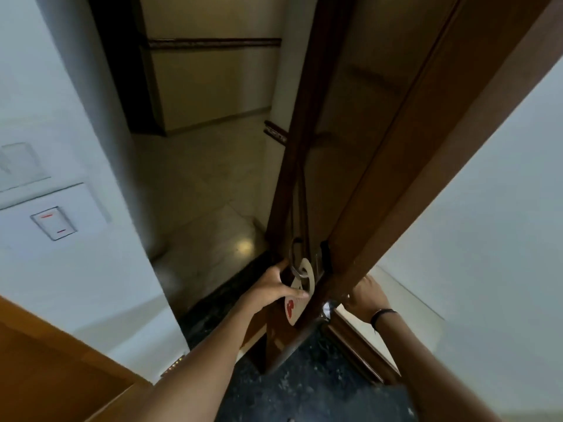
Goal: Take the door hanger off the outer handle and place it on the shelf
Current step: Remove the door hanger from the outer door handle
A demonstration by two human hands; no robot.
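Note:
A beige card door hanger (297, 295) with red print hangs by its loop on the metal outer handle (296, 263) of the brown wooden door (359, 147), which stands ajar. My left hand (274, 289) pinches the hanger below its loop, thumb on the card's face. My right hand (367, 295), with a dark band at the wrist, grips the inner side of the door at handle height; what it holds is hidden by the door edge. No shelf is in view.
A white wall with a light switch (54, 223) is at the left. A wooden surface (45, 360) fills the lower left corner. Beyond the doorway lies a pale tiled corridor floor (201, 190); dark speckled floor (304, 385) is below me.

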